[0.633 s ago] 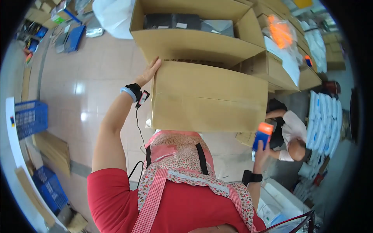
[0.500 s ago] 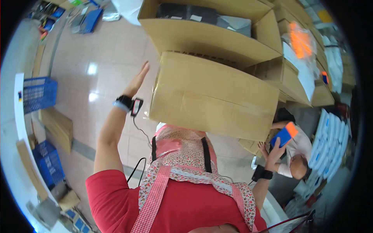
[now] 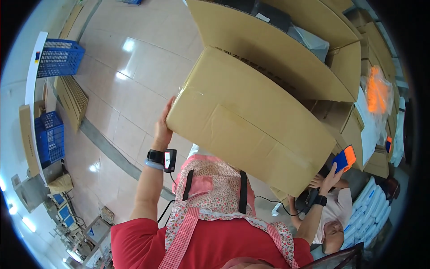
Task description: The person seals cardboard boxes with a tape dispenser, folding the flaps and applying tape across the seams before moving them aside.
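Observation:
A large closed cardboard box [image 3: 255,121] stands in front of my apron, its top flaps meeting in a seam. My left hand [image 3: 165,125] lies against the left end of this box, fingers stretched along its side. Beyond the box's right end, my right hand [image 3: 330,178] is closed on a flat blue block with an orange edge [image 3: 345,159]; its exact kind I cannot make out. Both wrists carry black strapped devices, and a cable hangs from the left one.
An open carton [image 3: 277,49] holding dark packages touches the box's far side. At right are an orange item in clear plastic [image 3: 378,92], a co-worker [image 3: 336,219] bending low, and stacked pale-blue packs [image 3: 368,210]. Blue baskets [image 3: 60,58] and flattened cardboard [image 3: 71,103] line the left.
My left hand has come from the air beside the box onto its left end. My right hand still holds the blue and orange block. The whole view has turned and shifted.

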The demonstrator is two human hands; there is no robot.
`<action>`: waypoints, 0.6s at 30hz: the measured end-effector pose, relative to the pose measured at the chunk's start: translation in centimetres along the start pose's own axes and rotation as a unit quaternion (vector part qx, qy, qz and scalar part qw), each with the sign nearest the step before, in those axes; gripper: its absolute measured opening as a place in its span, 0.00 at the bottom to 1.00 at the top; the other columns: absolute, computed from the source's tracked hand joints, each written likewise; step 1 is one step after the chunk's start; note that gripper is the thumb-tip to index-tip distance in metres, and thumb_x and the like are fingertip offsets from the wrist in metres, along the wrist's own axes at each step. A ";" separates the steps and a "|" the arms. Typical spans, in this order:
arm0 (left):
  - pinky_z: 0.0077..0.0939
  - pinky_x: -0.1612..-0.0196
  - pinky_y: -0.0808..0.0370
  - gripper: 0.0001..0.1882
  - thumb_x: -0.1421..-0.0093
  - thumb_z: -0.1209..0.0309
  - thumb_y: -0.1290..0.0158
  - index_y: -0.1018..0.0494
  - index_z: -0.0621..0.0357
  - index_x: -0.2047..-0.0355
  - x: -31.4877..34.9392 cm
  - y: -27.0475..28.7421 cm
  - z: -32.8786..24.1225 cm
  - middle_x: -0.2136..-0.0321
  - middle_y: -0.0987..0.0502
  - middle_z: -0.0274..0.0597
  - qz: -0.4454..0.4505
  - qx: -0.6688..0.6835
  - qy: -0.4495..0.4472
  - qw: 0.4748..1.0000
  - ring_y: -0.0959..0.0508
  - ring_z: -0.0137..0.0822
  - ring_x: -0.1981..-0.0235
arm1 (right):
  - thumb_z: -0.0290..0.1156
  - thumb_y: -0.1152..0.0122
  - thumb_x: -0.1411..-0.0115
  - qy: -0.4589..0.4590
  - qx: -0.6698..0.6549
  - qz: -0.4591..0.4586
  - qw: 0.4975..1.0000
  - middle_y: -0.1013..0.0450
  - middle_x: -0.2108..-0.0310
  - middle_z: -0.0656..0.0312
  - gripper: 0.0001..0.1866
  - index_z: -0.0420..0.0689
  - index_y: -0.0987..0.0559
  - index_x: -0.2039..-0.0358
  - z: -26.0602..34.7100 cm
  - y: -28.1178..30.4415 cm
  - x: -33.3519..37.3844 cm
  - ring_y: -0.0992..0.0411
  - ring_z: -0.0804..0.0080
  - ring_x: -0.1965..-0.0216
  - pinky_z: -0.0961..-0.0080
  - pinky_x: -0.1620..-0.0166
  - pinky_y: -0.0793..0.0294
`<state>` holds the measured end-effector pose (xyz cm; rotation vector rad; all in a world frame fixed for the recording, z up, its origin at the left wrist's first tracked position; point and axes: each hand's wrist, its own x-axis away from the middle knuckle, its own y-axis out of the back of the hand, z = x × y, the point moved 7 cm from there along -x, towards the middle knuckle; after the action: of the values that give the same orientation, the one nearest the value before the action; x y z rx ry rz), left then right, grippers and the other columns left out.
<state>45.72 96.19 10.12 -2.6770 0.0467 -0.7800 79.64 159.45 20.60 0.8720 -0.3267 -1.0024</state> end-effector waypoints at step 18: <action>0.27 0.34 0.58 0.34 0.32 0.49 0.76 0.52 0.63 0.36 -1.8 -6.1 -4.3 0.35 0.49 0.45 0.216 -0.320 0.095 0.917 0.52 0.36 0.34 | 0.36 0.47 0.36 -0.161 -0.308 0.022 0.937 0.30 0.56 0.63 0.18 0.39 0.32 0.51 -0.6 -4.1 1.7 0.33 0.76 0.57 0.76 0.51 0.34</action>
<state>41.53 100.76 14.62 -2.9672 1.0772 -0.9941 78.49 157.32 16.87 0.1290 -0.2799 -1.1186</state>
